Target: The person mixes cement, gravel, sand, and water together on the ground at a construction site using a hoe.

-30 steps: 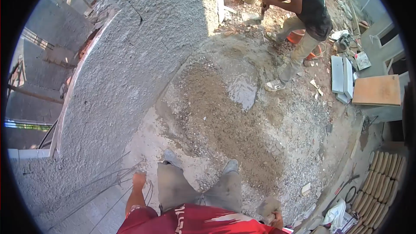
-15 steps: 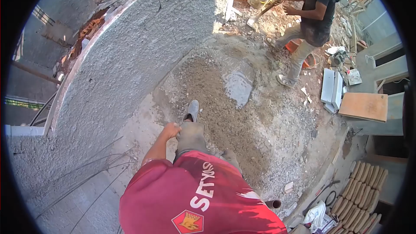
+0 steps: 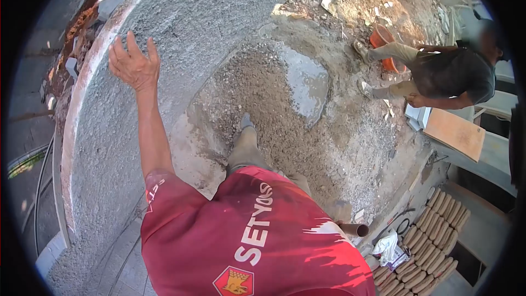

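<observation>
My left hand (image 3: 135, 64) is raised with its fingers spread over the rough grey wall (image 3: 192, 38), near the wall's pale top edge; whether it touches the wall I cannot tell. Nothing is held in it. My right hand does not show. Below me lies a mound of damp sand and gravel (image 3: 249, 90), with one of my feet on it. A grey, wet puddle (image 3: 307, 85) of what looks like cement slurry sits beside the mound.
A co-worker (image 3: 460, 74) stands at the right near orange buckets (image 3: 382, 37). A shovel (image 3: 330, 3) lies on the ground behind. At the right are a wooden board (image 3: 453, 134), a brown pipe (image 3: 359, 230) and stacked tan rolls (image 3: 433, 235).
My left hand has moved from beside my knee up and left to the wall, its fingers now spread. The co-worker has let go of the shovel and moved right.
</observation>
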Available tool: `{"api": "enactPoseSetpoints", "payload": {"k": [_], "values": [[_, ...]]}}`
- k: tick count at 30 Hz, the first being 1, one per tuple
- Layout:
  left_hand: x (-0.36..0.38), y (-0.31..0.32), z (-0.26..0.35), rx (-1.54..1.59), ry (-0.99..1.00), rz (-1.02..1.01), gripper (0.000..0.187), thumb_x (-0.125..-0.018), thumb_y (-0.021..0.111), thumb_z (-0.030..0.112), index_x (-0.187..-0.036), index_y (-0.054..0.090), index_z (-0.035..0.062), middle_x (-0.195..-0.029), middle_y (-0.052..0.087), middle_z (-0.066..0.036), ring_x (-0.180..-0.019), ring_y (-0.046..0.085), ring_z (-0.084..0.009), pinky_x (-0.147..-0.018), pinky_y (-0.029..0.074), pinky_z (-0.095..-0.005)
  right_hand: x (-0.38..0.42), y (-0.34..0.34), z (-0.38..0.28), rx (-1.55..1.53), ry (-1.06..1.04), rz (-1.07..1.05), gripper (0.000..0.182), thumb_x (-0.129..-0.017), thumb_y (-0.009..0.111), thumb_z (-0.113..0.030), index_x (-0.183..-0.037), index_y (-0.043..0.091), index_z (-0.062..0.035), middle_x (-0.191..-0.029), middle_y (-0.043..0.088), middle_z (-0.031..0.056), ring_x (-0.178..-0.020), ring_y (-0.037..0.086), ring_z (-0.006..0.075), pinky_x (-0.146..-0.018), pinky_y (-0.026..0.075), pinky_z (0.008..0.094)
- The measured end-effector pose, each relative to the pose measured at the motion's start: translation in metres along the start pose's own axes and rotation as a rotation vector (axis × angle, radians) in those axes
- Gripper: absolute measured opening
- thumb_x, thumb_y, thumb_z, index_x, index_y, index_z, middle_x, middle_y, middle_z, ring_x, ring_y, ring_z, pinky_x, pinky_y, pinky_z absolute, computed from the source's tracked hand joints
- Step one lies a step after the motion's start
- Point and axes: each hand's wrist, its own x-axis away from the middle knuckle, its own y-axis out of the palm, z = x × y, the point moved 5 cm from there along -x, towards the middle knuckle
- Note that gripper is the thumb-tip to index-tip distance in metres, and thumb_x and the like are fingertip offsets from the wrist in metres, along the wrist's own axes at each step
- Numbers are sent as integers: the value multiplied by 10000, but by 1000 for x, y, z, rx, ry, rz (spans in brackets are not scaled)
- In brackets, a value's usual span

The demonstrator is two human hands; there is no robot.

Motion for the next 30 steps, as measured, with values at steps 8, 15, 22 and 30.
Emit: {"api": "enactPoseSetpoints", "payload": {"k": [8,15,22,30], "values": [[8,50,-18,-321,53,111,660,-752,587,739,-1208,517,266,-1232,450,-51,-1191,400,-265,-931,200,-431,59,47,22,-204,-139,42,183,-816,599,-219,-894,564,-57,-702,620,114,-576,610,278,-561,558,413],[11,62,-24,-376,12,172,650,-744,574,741,-1189,504,273,-1217,435,-40,-1167,412,-276,-949,178,-447,38,166,-43,-251,-228,-114,185,-813,607,-220,-894,562,-59,-710,620,113,-575,608,274,-557,557,410],[16,68,-30,-380,-1,135,709,-765,555,724,-1267,457,234,-1289,392,-63,-1253,373,-291,-985,179,-463,1,284,-104,-320,-225,-300,187,-811,614,-221,-895,560,-62,-719,621,112,-574,607,271,-553,556,407],[3,64,-30,-428,38,134,738,-754,587,718,-1250,443,192,-1247,409,-74,-1197,400,-308,-920,225,-445,-74,375,-105,-573,-140,-467,191,-809,622,-222,-895,558,-64,-728,621,111,-573,605,266,-548,554,404]]}}
